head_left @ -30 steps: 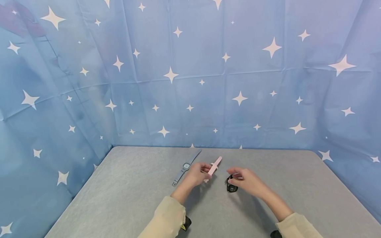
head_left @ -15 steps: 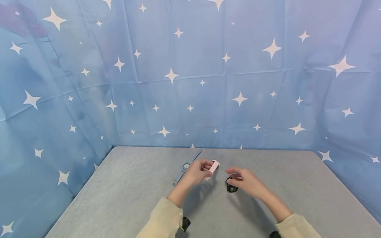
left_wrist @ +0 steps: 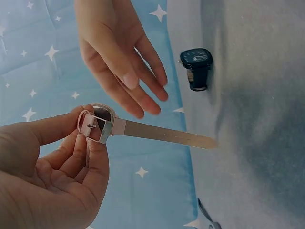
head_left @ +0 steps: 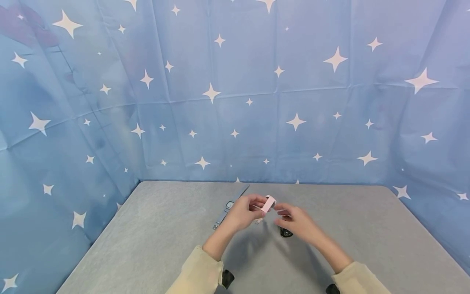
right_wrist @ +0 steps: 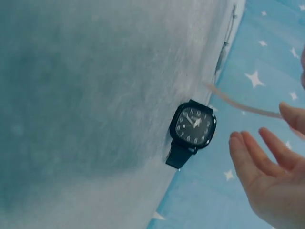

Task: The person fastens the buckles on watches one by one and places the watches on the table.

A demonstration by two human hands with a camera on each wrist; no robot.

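My left hand pinches a pink wristwatch between thumb and fingers above the table. In the left wrist view its buckle sits at my fingertips, and the long strap end points away with its tan underside showing. My right hand is just right of the pink watch, fingers loosely extended with nothing between them. Below the right hand, a black wristwatch stands on the table, partly covered by the fingers in the head view. Its square black dial shows in the right wrist view.
A blue-grey wristwatch lies stretched out on the grey table, partly behind my left hand. A blue curtain with white stars hangs along the table's back and sides.
The pink watch has turned in my left hand and shifted slightly right. My right hand has moved left, from over the black watch towards the pink one. The black watch stays in place.
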